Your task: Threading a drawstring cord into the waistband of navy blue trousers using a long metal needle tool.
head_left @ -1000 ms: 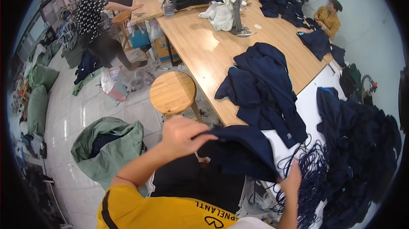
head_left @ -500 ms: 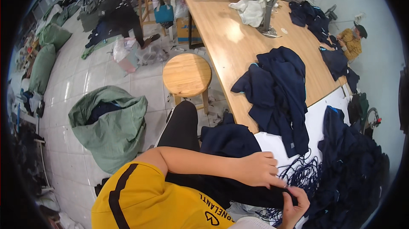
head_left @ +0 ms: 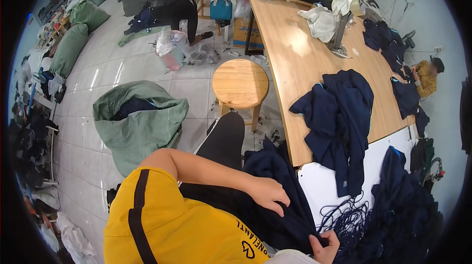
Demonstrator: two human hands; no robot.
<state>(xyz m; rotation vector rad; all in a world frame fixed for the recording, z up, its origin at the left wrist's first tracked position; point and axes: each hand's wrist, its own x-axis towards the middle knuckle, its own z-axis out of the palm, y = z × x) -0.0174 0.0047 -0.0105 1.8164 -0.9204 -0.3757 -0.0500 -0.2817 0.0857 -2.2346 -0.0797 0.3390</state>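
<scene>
The navy garment (head_left: pixel 270 163) lies across my lap, just below the near corner of the wooden table (head_left: pixel 282 75). Its long axis runs on a slant, from a bunched end beside my raised knee (head_left: pixel 228 134) down and right to a narrow end at my right hand (head_left: pixel 324 247). That end points toward my lower right; the folds run roughly the same way, drawn fairly straight near the pinch and slack farther up.

The wooden table's edge and the white tabletop (head_left: pixel 314 180) stand just beyond the cloth on its right. A tangle of navy cords (head_left: pixel 344 222) sits just beside my right hand, with a big heap of navy clothes (head_left: pixel 410 210) past it, so that side is crowded. On the left there is more room: tiled floor (head_left: pixel 86 148) stretches around the green sack (head_left: pixel 147 134), and the wooden stool (head_left: pixel 241 83) stands ahead of my knee.

My left forearm crosses in front of me from the yellow sleeve (head_left: pixel 162 180). My left hand (head_left: pixel 268 196) is palm down over the cloth, fingers loosely bent and thumb apart, gripping nothing; I can't tell whether it touches. My right hand pinches the garment's edge between thumb and fingers.
</scene>
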